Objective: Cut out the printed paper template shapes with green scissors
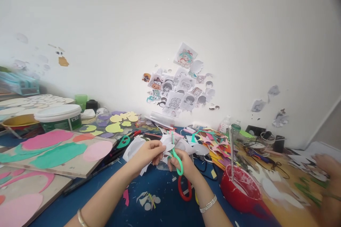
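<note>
My left hand [147, 155] pinches a piece of white paper [167, 143] above the blue table. My right hand [183, 163] is closed round the handles of green scissors [176, 154], whose blades point up into the paper. Both hands meet at the middle of the view, just above the tabletop. A pair of red scissors [184, 188] lies on the table under my right wrist.
A red bowl of white glue [241, 188] with a stick stands at the right. Boards with pink and green cutouts [57, 152] lie left, behind them a white tub [59, 117]. Coloured paper scraps [217, 145] pile behind. Another person's hand [326, 165] is at far right.
</note>
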### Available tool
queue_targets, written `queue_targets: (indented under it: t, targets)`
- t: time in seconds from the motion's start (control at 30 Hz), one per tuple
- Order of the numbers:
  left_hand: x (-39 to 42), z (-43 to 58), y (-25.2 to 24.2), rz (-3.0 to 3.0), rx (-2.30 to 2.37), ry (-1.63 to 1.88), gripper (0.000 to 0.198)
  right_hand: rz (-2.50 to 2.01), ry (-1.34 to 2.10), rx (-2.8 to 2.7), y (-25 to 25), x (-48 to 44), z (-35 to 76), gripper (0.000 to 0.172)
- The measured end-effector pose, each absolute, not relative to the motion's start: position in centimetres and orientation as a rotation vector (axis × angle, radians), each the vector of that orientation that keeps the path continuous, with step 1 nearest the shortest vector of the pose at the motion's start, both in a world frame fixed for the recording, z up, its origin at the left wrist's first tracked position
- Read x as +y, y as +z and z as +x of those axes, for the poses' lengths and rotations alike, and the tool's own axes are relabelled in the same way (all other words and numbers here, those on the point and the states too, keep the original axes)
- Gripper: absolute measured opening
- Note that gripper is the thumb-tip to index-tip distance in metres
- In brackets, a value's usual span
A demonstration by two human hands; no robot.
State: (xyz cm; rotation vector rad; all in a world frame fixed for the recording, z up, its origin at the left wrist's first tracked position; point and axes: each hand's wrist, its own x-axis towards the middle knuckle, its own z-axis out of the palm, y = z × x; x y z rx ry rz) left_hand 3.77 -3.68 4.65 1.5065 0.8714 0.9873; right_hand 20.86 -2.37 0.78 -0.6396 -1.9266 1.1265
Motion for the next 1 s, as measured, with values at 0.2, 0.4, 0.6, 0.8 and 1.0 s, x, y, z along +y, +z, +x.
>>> queue_targets:
  t: [0.2, 0.4, 0.6, 0.8, 1.0]
  targets:
    - [-4.0, 3.8, 4.5, 1.33, 0.576, 0.915, 0.034, -0.588, 1.205, -1.924, 0.7, -2.4, 20.9, 0.053]
    - [-4.4, 4.5, 4.5, 1.533, 0.805, 0.856, 0.035, -0.633, 1.152, -1.859, -0.1, -1.6, 21.2, 0.047]
    - [-3.8, 4.0, 4.7, 1.828, 1.075, 0.974, 0.033, -0.816, 0.951, -1.938, 0.4, -1.7, 21.4, 0.034]
    - [-3.8, 3.6, 4.9, 1.878, 1.118, 1.266, 0.027, -0.891, 0.786, -2.014, 0.5, -2.0, 21.4, 0.024]
    - [-3.6, 3.3, 4.6, 1.803, 1.007, 0.971, 0.027, -0.907, 0.745, -2.03, 0.7, -2.2, 21.5, 0.024]
